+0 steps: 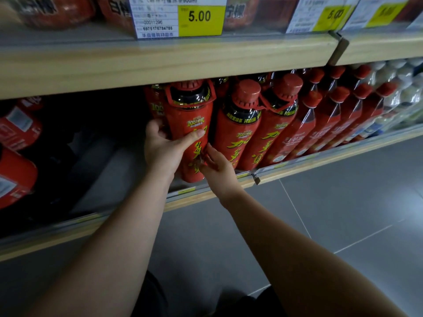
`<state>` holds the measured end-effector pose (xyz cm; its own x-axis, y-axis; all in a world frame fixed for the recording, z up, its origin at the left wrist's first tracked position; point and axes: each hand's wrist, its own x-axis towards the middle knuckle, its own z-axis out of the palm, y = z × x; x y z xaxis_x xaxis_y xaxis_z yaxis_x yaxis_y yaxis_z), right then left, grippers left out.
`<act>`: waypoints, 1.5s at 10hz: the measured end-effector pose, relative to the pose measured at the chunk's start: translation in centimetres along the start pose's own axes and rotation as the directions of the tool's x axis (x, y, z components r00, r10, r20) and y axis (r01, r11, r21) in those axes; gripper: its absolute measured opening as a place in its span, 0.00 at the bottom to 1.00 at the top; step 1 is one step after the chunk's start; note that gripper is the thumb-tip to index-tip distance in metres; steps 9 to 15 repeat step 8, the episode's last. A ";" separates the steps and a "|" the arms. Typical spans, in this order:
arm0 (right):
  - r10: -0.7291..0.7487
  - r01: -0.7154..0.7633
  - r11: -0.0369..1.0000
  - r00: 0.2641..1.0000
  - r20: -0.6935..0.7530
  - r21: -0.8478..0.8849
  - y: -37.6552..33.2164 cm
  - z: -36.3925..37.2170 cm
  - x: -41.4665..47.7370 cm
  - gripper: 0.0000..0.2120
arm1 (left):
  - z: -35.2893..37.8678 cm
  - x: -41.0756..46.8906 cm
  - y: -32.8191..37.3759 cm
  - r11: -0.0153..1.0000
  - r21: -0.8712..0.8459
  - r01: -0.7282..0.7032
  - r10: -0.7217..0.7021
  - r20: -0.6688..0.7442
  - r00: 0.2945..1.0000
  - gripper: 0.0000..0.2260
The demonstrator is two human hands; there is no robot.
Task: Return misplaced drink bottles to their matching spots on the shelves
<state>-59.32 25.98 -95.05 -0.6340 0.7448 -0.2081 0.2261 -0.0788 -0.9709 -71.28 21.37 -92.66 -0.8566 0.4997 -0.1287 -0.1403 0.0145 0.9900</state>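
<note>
A big red bottle (190, 115) with yellow characters, a black neck and a red carry handle stands at the front of the lower shelf (297, 171). My left hand (164, 147) wraps its left side, thumb across the label. My right hand (216, 167) touches its lower right side with spread fingers. Directly to its right stand matching red bottles (238, 129), then slimmer red-capped bottles (325, 124).
A dark gap (91, 145) lies left of the held bottle, with red packs (16, 156) at the far left. The wooden upper shelf (160, 65) hangs just above the caps and carries price tags (178, 17). White-capped bottles (402, 88) sit far right. Grey floor below.
</note>
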 end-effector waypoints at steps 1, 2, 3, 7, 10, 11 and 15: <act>0.064 -0.063 0.998 0.995 0.073 -0.019 0.5 -0.4 -0.2 0.29 | -0.2 -0.3 -0.6 0.998 0.048 0.039 -0.041 0.036 0.999 0.37; 0.156 -0.137 0.981 0.979 0.130 -0.140 0.8 -1.6 -0.3 0.30 | -0.7 -0.5 -1.5 0.991 0.125 0.053 -0.066 0.106 0.992 0.40; 0.174 -0.141 0.978 0.959 0.223 -0.155 0.1 -2.6 -0.6 0.27 | -1.0 -0.6 -1.5 0.977 0.204 0.061 -0.094 0.157 0.983 0.41; 0.315 -0.298 0.946 0.938 0.145 -0.128 -0.8 -4.3 -0.9 0.07 | -0.6 -4.7 -0.7 0.908 0.038 0.417 -0.419 0.070 0.906 0.25; 0.388 -0.388 0.921 0.921 -0.022 -0.026 -0.5 -5.3 -1.6 0.09 | 0.1 -6.9 -0.6 0.763 -0.097 0.639 -0.633 0.090 0.769 0.07; 0.388 -0.388 0.921 0.921 -0.022 -0.026 -0.5 -5.3 -1.6 0.09 | 0.1 -6.9 -0.6 0.763 -0.097 0.639 -0.633 0.090 0.769 0.07; 0.388 -0.388 0.921 0.921 -0.022 -0.026 -0.5 -5.3 -1.6 0.09 | 0.1 -6.9 -0.6 0.763 -0.097 0.639 -0.633 0.090 0.769 0.07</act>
